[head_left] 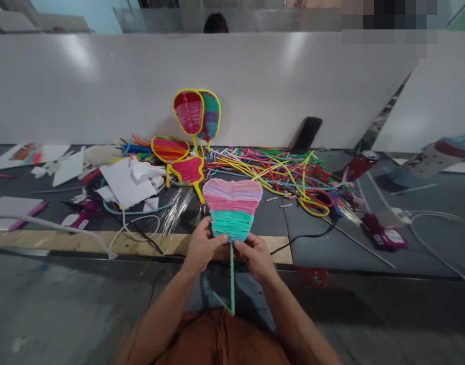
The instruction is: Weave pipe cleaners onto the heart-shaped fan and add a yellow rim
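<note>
"What do the hands show from the head camera?"

"The left hand (pixel 202 246) pinches the lower left edge of a striped fan (pixel 232 203), thumb on the front. The right hand (pixel 257 256) pinches its bottom, right beside the green stem (pixel 232 276)."

"Where's the fan?"

"Held up at the near edge of the table (pixel 312 252), wide end away from the person. The stem runs toward the lap and bends near its end."

"And around it?"

"A pile of pipe cleaners (pixel 251 165) just beyond, a red fan (pixel 187 170) beside it, a phone (pixel 308 133) leaning on the white partition (pixel 103 86), and a red can (pixel 363 163) farther right."
</note>
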`<state>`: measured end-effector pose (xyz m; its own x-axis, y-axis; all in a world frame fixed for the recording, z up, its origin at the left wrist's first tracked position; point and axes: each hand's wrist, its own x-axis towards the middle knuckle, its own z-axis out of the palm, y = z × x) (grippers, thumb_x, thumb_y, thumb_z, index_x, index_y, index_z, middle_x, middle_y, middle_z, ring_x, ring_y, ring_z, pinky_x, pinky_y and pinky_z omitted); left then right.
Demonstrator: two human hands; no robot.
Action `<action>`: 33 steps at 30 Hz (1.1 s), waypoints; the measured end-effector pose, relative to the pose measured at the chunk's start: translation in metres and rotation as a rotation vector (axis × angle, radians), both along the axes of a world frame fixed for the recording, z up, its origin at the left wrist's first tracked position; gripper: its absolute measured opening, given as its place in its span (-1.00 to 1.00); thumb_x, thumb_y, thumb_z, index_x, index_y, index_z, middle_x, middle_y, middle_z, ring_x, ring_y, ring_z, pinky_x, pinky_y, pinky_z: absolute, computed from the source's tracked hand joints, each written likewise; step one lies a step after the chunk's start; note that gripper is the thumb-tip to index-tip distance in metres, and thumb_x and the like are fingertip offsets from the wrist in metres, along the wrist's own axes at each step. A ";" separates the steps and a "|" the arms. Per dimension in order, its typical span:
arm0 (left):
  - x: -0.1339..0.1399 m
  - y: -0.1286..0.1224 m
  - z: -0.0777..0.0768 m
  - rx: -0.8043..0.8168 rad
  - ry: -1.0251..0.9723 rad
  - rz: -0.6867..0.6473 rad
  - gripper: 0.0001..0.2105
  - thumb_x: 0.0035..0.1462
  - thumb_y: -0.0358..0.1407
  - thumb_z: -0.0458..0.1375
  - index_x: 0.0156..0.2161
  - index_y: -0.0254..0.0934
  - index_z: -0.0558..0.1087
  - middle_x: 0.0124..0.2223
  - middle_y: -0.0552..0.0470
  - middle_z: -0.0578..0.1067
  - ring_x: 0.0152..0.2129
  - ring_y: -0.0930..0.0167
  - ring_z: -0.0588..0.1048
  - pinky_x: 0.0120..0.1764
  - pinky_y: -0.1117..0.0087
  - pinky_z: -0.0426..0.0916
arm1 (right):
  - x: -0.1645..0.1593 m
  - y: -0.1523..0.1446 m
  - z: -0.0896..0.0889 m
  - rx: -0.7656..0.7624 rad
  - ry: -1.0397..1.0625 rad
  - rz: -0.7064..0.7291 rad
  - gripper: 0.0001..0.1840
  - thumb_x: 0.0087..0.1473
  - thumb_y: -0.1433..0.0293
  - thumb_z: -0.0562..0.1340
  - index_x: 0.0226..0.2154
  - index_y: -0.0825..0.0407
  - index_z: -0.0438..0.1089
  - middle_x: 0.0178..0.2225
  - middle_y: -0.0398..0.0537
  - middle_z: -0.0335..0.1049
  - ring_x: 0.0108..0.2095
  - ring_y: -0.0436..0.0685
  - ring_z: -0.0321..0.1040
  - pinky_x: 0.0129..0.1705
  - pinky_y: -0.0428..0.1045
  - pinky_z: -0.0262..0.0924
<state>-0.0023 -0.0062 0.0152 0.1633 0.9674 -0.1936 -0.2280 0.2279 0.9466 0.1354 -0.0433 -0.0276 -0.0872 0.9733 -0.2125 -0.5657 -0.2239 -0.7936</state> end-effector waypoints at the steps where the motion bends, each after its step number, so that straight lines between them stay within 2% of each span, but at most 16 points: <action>1: 0.001 0.000 0.000 -0.011 -0.012 0.011 -0.54 -0.22 -0.38 0.35 -0.15 -0.32 0.35 -0.35 0.05 0.57 -0.46 0.44 0.52 -0.30 0.41 0.42 | 0.000 0.000 -0.001 -0.011 0.015 -0.003 -0.73 -0.16 0.30 0.40 -0.32 0.00 0.50 -0.40 -0.16 0.49 -0.51 -0.03 0.30 -0.43 -0.09 0.28; 4: 0.001 0.001 -0.001 -0.034 -0.026 0.016 -0.53 -0.26 -0.38 0.37 -0.16 -0.32 0.35 -0.35 0.05 0.58 -0.47 0.44 0.52 -0.30 0.41 0.42 | 0.000 -0.001 0.000 -0.028 0.042 -0.001 -0.72 -0.18 0.29 0.41 -0.33 0.00 0.50 -0.41 -0.16 0.48 -0.50 -0.03 0.31 -0.43 -0.09 0.28; 9: -0.005 0.006 0.001 -0.014 0.020 -0.042 -0.51 -0.20 -0.34 0.35 -0.10 -0.32 0.34 -0.28 0.00 0.58 -0.41 0.41 0.53 -0.27 0.39 0.43 | 0.008 0.001 0.003 -0.015 0.060 0.077 -0.74 -0.10 0.21 0.37 -0.36 0.01 0.47 -0.44 -0.16 0.44 -0.47 -0.03 0.31 -0.36 -0.09 0.27; 14: -0.010 0.006 0.006 -0.009 -0.011 -0.169 -0.45 -0.17 -0.32 0.36 -0.03 -0.29 0.29 -0.22 -0.04 0.57 -0.35 0.39 0.54 -0.24 0.38 0.43 | 0.010 0.003 0.003 0.032 -0.006 0.022 -0.74 -0.07 0.21 0.34 -0.42 0.05 0.40 -0.52 -0.18 0.37 -0.52 -0.06 0.25 -0.42 -0.13 0.18; 16: -0.010 0.005 0.007 -0.018 -0.021 -0.207 -0.43 -0.17 -0.33 0.36 -0.02 -0.28 0.27 -0.25 -0.02 0.57 -0.38 0.39 0.54 -0.26 0.38 0.43 | 0.009 0.003 0.003 0.044 -0.041 -0.012 -0.73 -0.06 0.19 0.33 -0.43 0.05 0.37 -0.53 -0.19 0.36 -0.53 -0.06 0.24 -0.44 -0.13 0.16; 20: -0.008 0.002 0.005 -0.039 -0.005 -0.182 -0.50 -0.14 -0.30 0.35 -0.07 -0.29 0.28 -0.39 0.04 0.56 -0.53 0.44 0.52 -0.36 0.40 0.44 | 0.003 0.003 0.002 0.065 -0.114 -0.104 -0.73 -0.05 0.20 0.31 -0.49 0.05 0.33 -0.56 -0.21 0.32 -0.54 -0.07 0.21 -0.46 -0.14 0.12; 23: -0.008 0.000 0.002 -0.059 -0.021 -0.186 -0.50 -0.12 -0.29 0.34 -0.06 -0.28 0.28 -0.38 0.04 0.56 -0.52 0.43 0.52 -0.36 0.40 0.45 | 0.000 0.005 0.002 0.043 -0.120 -0.172 -0.75 -0.05 0.22 0.30 -0.51 0.05 0.32 -0.60 -0.25 0.27 -0.59 -0.09 0.15 -0.51 -0.16 0.09; 27: -0.011 0.000 0.000 -0.064 -0.094 -0.228 -0.54 -0.06 -0.28 0.31 -0.05 -0.27 0.29 -0.26 -0.02 0.56 -0.41 0.39 0.54 -0.27 0.34 0.46 | -0.002 0.006 0.008 -0.016 -0.007 -0.172 -0.78 -0.10 0.23 0.33 -0.48 0.03 0.37 -0.56 -0.23 0.32 -0.57 -0.08 0.19 -0.49 -0.15 0.15; 33: -0.010 -0.001 0.008 -0.039 -0.039 -0.196 -0.56 -0.11 -0.33 0.33 -0.09 -0.28 0.31 -0.34 0.05 0.56 -0.47 0.48 0.51 -0.32 0.45 0.44 | -0.003 0.002 0.014 -0.018 0.093 -0.083 -0.73 -0.15 0.24 0.38 -0.36 0.01 0.47 -0.44 -0.14 0.44 -0.50 -0.02 0.29 -0.42 -0.09 0.24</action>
